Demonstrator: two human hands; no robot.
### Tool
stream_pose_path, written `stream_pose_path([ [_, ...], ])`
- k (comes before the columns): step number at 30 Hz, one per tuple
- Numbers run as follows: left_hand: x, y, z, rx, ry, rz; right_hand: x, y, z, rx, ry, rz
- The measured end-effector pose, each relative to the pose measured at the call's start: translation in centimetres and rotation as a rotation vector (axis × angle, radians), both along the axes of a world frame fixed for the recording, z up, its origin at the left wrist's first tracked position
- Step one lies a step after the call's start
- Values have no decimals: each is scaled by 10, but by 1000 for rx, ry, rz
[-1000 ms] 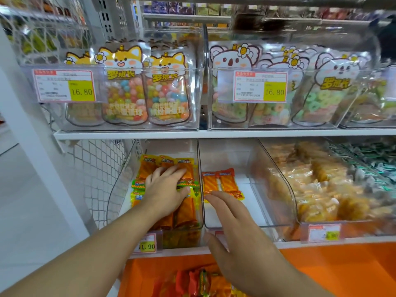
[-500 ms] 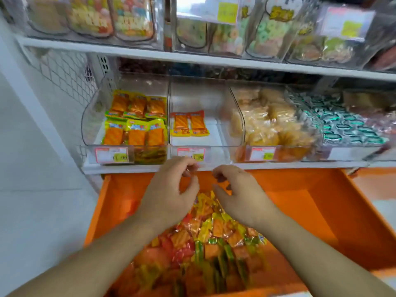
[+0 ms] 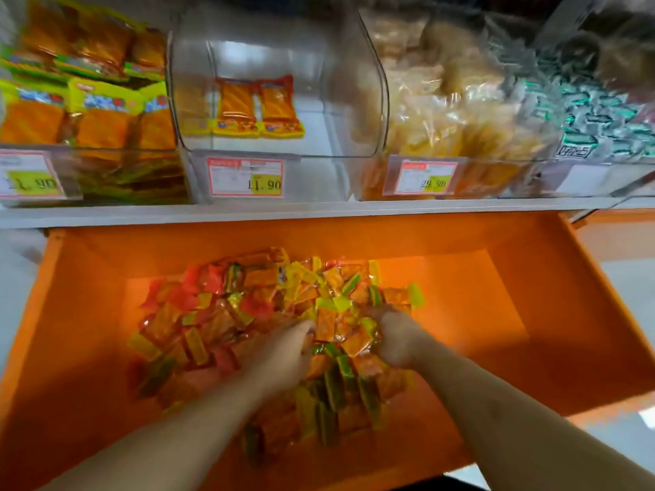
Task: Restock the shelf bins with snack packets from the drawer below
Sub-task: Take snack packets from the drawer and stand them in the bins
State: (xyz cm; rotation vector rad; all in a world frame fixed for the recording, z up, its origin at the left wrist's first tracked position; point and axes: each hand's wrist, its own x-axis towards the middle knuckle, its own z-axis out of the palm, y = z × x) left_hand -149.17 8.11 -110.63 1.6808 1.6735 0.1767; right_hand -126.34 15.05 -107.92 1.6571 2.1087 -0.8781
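A heap of small orange, red, yellow and green snack packets lies in the open orange drawer under the shelf. My left hand is pushed into the middle of the heap, its fingertips hidden among packets. My right hand sits just to the right, fingers curled around some packets. On the shelf above, the clear middle bin holds only two orange packets. The left bin is stacked with orange and yellow packets.
The white shelf edge runs just above the drawer's back wall. To the right stand a bin of pale wrapped snacks and a bin of green-wrapped sweets. Price tags hang on the bin fronts. Grey floor shows on both sides.
Both hands left the shelf bins, dropped to the drawer and went from hovering over the heap to digging into it. My view tilted down and closer.
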Motion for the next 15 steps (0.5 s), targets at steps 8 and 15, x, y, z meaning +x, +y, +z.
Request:
stream_pose_path([
  [8,42,54,-52,-54,51,2,6,46,-63,169,-151,-109],
  [15,52,61,-76,12,80,150,29,60,-86,99,-219,-253],
])
